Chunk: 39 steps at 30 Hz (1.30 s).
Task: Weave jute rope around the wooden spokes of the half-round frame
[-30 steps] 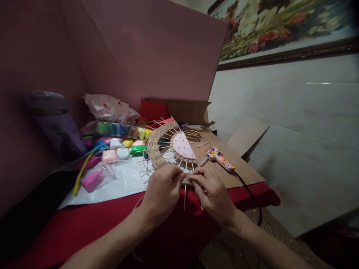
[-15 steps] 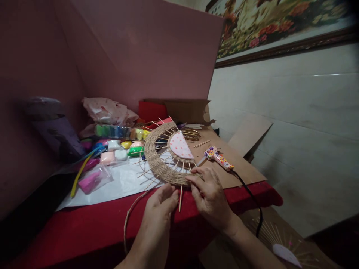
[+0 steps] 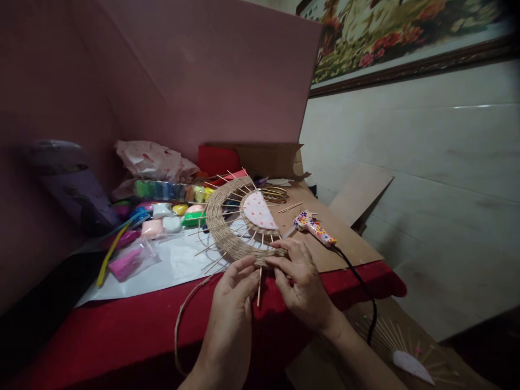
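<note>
A half-round fan of thin wooden sticks is woven with a broad band of brown twine (image 3: 221,227). At its centre sits a white half-disc with orange-red dots (image 3: 259,211). My right hand (image 3: 300,281) is closed on the right end of the woven band, fingertips on top of it. My left hand (image 3: 233,303) is at the band's lower edge, thumb and fingers closed beside a projecting stick (image 3: 259,287). A loose length of twine (image 3: 182,309) curves down to the left, behind my left wrist.
Right of the fan, a flower-patterned glue gun (image 3: 314,227) with a black cord lies on cardboard (image 3: 345,257). Bags of coloured clay (image 3: 152,228) stand at the left on white paper (image 3: 162,276). Lower right is another stick fan (image 3: 410,365). A red cloth (image 3: 122,336) covers the table.
My left hand has risen slightly, its fingertips now touching the band's lower edge. My right hand keeps its hold on the band's end. The view has shifted slightly.
</note>
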Each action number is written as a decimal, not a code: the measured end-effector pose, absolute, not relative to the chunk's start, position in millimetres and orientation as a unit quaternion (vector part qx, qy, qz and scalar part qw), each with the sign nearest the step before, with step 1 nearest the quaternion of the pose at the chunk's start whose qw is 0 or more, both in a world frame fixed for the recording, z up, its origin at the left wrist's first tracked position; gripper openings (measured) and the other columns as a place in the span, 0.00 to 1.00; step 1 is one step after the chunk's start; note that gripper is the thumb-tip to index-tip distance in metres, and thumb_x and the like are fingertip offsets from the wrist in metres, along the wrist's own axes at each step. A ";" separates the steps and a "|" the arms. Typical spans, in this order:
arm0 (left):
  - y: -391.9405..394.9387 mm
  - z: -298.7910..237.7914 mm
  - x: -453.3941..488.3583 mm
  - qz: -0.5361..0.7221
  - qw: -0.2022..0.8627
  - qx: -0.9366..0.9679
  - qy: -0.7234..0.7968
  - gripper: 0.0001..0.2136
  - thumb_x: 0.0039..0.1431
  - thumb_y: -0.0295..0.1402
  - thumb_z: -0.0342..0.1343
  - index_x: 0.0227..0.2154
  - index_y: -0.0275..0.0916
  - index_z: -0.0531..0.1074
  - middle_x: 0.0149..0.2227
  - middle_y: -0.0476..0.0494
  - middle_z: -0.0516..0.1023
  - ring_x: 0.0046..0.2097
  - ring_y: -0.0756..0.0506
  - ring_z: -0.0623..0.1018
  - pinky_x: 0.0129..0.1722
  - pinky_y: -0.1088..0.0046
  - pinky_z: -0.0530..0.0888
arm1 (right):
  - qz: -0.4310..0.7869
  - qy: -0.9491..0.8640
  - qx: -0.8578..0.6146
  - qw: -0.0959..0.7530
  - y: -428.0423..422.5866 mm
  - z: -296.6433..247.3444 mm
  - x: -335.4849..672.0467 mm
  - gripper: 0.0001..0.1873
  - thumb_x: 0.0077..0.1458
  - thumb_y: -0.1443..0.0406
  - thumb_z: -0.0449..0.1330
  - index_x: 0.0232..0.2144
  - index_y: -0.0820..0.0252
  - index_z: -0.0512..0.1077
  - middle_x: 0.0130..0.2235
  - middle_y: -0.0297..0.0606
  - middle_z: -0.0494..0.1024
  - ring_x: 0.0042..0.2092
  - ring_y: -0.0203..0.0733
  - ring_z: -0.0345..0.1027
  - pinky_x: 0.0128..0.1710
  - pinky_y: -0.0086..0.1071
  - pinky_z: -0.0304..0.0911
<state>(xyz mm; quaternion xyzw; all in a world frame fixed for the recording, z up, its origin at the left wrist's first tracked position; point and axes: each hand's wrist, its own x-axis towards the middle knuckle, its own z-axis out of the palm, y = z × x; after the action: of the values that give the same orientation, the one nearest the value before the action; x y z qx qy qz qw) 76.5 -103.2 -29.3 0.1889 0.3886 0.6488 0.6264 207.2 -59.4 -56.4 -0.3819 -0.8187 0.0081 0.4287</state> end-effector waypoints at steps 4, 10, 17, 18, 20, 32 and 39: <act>-103.0 -31.0 77.0 0.652 0.628 0.196 0.377 0.13 0.40 0.22 0.60 0.33 0.33 0.70 0.33 0.43 0.77 0.35 0.50 0.76 0.37 0.76 0.71 | 0.004 -0.821 -0.378 0.429 -59.5 -57.4 207.2 0.16 0.48 0.75 0.52 0.38 0.58 0.71 0.47 0.43 0.66 0.52 0.48 0.56 0.51 0.47 0.55; -105.3 -40.1 76.7 0.650 0.645 0.175 0.362 0.12 0.42 0.24 0.61 0.33 0.34 0.70 0.35 0.40 0.76 0.38 0.46 0.76 0.42 0.70 0.72 | 0.003 -0.822 -0.372 0.432 -60.2 -57.0 206.4 0.17 0.49 0.75 0.51 0.40 0.58 0.71 0.47 0.43 0.66 0.51 0.48 0.57 0.51 0.48 0.55; -106.4 -42.5 72.4 0.655 0.670 0.149 0.315 0.11 0.43 0.22 0.60 0.33 0.33 0.71 0.38 0.38 0.76 0.44 0.43 0.76 0.49 0.66 0.70 | 0.001 -0.826 -0.378 0.418 -60.6 -57.6 206.1 0.18 0.48 0.75 0.51 0.39 0.56 0.71 0.46 0.43 0.67 0.51 0.49 0.57 0.49 0.48 0.57; -106.2 -42.9 71.2 0.654 0.676 0.148 0.305 0.11 0.43 0.22 0.60 0.33 0.33 0.71 0.38 0.38 0.76 0.44 0.43 0.76 0.50 0.65 0.69 | 0.001 -0.827 -0.379 0.415 -60.7 -57.8 206.1 0.18 0.48 0.75 0.52 0.39 0.57 0.71 0.46 0.43 0.66 0.51 0.49 0.57 0.50 0.48 0.56; -105.6 -44.3 68.9 0.650 0.688 0.153 0.284 0.11 0.44 0.22 0.59 0.34 0.33 0.71 0.38 0.38 0.76 0.45 0.42 0.75 0.52 0.64 0.68 | -0.003 -0.830 -0.380 0.408 -61.1 -58.0 206.0 0.18 0.47 0.75 0.52 0.39 0.57 0.71 0.47 0.42 0.66 0.52 0.48 0.56 0.50 0.47 0.56; -105.1 -50.7 67.3 0.654 0.692 0.169 0.255 0.13 0.43 0.23 0.60 0.35 0.35 0.71 0.39 0.39 0.76 0.48 0.41 0.74 0.53 0.60 0.66 | -0.028 -0.831 -0.379 0.405 -62.0 -58.6 205.4 0.17 0.47 0.74 0.54 0.39 0.54 0.72 0.46 0.41 0.67 0.51 0.49 0.56 0.49 0.48 0.57; -104.1 -49.9 68.4 0.659 0.688 0.151 0.265 0.13 0.42 0.23 0.60 0.35 0.35 0.71 0.37 0.39 0.76 0.45 0.42 0.75 0.52 0.61 0.67 | -0.047 -0.838 -0.376 0.393 -62.9 -56.3 205.4 0.14 0.50 0.72 0.54 0.38 0.54 0.73 0.46 0.41 0.67 0.51 0.49 0.56 0.48 0.47 0.57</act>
<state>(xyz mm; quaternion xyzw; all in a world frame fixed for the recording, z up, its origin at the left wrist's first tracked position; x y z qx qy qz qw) 68.4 -104.1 -49.9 0.1515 0.2647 0.6588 0.6877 205.4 -62.9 -56.3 -0.3758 -0.8378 -0.0469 0.3932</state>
